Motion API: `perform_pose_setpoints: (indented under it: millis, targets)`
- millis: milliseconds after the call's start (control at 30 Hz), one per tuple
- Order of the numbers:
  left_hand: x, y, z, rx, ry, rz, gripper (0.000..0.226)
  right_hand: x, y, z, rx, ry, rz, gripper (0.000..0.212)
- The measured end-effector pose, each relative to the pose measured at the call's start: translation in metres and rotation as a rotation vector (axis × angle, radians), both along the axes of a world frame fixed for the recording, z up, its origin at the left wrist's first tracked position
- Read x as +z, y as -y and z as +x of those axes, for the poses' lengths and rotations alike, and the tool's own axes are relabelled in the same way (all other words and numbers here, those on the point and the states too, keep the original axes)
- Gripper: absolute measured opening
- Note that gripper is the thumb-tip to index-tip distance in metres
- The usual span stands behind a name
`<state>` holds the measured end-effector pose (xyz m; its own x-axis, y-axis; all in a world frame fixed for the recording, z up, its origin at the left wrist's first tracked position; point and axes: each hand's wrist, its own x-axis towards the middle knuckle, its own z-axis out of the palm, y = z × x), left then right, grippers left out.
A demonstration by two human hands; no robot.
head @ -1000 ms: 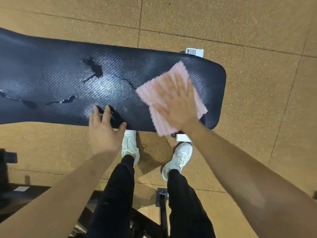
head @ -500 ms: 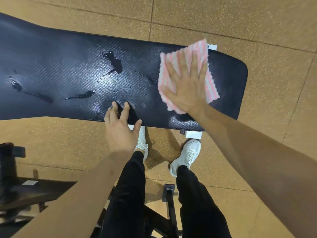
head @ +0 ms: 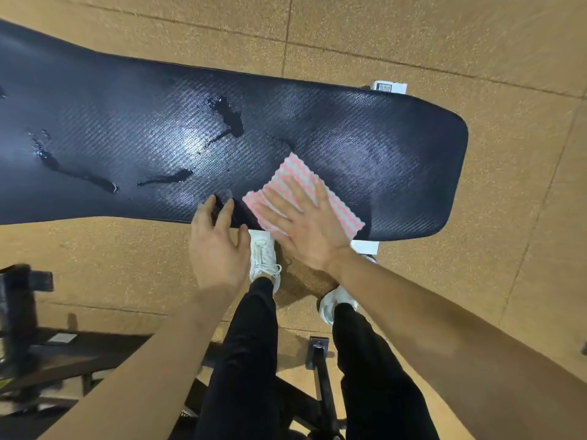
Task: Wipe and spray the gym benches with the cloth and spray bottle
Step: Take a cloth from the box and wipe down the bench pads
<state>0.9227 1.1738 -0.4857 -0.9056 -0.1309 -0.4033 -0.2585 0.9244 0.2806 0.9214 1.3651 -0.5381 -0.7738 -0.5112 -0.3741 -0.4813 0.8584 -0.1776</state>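
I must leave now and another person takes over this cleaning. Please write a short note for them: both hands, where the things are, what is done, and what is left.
Left grip: open, fingertips rest on the near edge of the bench.
Right grip: open, pressed flat on the cloth, by the same edge, toward the right end.
Spray bottle: not in view.
Done: bench is sprayed; the right end shows no puddles.
Left: puddles lie in the middle and further left; wipe them.
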Motion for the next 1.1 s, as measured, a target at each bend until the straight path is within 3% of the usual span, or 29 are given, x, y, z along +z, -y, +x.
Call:
perform_pose_setpoints:
  millis: [300, 500, 733, 900, 1100]
  targets:
    - [-0.003, 0.017, -0.001, -0.164, 0.032, -0.076, 0.055, 0.0, -0.056, -0.136, -0.417, -0.027, 0.035, 0.064]
    - [-0.003, 0.031, 0.0, -0.285, 0.048, -0.087, 0.06, 0.0, -0.042, -0.148, -0.616, -0.023, 0.067, 0.061]
    - [-0.001, 0.044, 0.001, -0.312, 0.076, -0.011, 0.061, -0.001, -0.014, -0.101, -0.471, -0.056, 0.025, 0.062]
    - [-0.002, 0.044, 0.004, -0.221, 0.068, 0.068, 0.061, 0.003, 0.025, -0.043, -0.317, -0.022, -0.033, 0.063]
    - [-0.003, 0.052, 0.008, -0.133, 0.065, -0.023, 0.061, 0.001, 0.047, 0.008, -0.073, -0.003, -0.091, 0.061]
